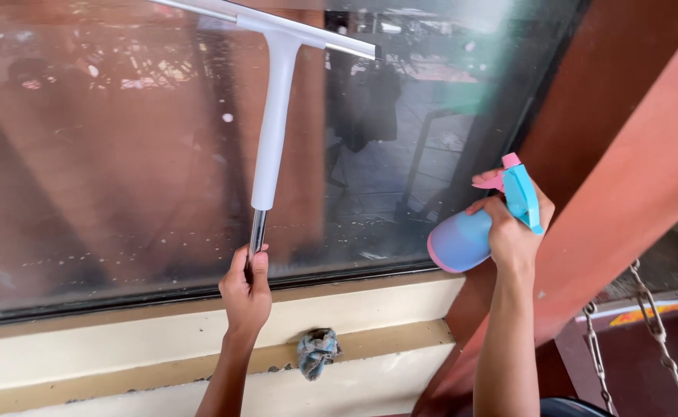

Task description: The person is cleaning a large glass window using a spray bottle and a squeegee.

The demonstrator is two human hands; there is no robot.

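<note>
The left hand point(246, 292) is wrapped tight around the shiny metal end of the squeegee point(271, 131), low down, just above the ledge point(122, 340). The squeegee is up against the window point(107, 154). Its long handle runs almost straight up and leans a little to the right. The blade sits across the top and points up, with its right end a bit lower than its left.

The right hand point(513, 232) is closed around the neck of a spray bottle point(470, 232). One finger rests by the pink trigger. The round body of the bottle points left and a little down. The blue top points up, toward the brown post point(625, 154).

To wipe well, I think the blade should lie flat on the glass, pressed the same at both ends, and be pulled in one slow, straight line. The grip is far from the blade, so the hand must stay steady.

A crumpled blue rag point(317, 351) lies on the ledge, near the left wrist. Chains point(648, 309) hang at the far right
</note>
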